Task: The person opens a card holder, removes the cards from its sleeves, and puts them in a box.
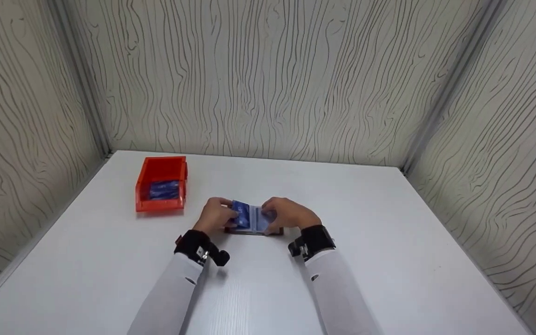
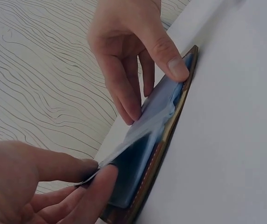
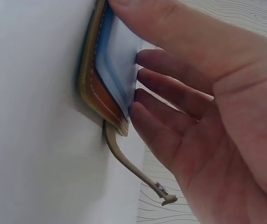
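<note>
A brown-edged card holder (image 1: 253, 232) lies spread on the white table, its clear plastic sleeves (image 2: 161, 95) facing up. My left hand (image 1: 215, 216) pinches the outer edge of a lifted sleeve page between thumb and fingers. On that raised page shows a blue card (image 1: 241, 215), tilted above the holder's left half. My right hand (image 1: 291, 215) holds the right half, thumb at the near edge and fingers at the far edge. From one corner of the holder, a narrow strap (image 3: 132, 163) with a small metal snap sticks out. The holder's underside is hidden.
A red open-front bin (image 1: 160, 205) stands at the table's back left, with blue cards (image 1: 164, 190) inside. Wood-grain panels (image 1: 249, 83) enclose the white table (image 1: 389, 260) at the back and both sides.
</note>
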Motion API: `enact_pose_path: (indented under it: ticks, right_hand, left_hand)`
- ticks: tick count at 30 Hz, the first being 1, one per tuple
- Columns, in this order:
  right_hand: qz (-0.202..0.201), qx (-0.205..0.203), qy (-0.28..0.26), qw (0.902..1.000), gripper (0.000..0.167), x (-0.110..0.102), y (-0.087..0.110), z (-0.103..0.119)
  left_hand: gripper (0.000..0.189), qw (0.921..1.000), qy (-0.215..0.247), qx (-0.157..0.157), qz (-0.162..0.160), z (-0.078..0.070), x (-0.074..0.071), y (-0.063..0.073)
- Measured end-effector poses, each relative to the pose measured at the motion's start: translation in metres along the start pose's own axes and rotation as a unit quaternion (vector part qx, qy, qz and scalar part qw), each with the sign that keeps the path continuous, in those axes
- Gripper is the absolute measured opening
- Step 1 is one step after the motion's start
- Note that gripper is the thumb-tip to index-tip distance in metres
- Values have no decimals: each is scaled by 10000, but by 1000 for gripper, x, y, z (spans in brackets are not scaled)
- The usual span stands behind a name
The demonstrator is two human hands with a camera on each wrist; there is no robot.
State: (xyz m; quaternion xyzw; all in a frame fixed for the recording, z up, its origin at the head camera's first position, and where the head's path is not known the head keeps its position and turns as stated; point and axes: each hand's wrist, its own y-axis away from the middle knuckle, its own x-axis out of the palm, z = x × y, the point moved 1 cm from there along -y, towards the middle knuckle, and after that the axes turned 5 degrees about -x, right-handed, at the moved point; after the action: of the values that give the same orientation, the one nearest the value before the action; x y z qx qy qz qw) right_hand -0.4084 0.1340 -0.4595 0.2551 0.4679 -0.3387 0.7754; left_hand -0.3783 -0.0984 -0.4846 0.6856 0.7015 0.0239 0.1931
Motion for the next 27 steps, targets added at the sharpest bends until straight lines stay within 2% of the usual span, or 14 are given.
enact_pose_path:
  ticks: [6, 13, 27]
  right_hand:
    - [57, 9, -65, 10000, 66, 2, -1, -1]
    - [30, -16, -73, 10000, 65, 1, -1, 0]
    - [-50, 151, -197, 9997, 64, 1, 1, 1]
  left_hand:
    - [48, 10000, 19, 13, 11, 0, -6, 2]
    - [49, 9996, 111, 266, -17, -2, -13, 2]
    - [45, 9946, -699, 760, -127, -16, -34, 10]
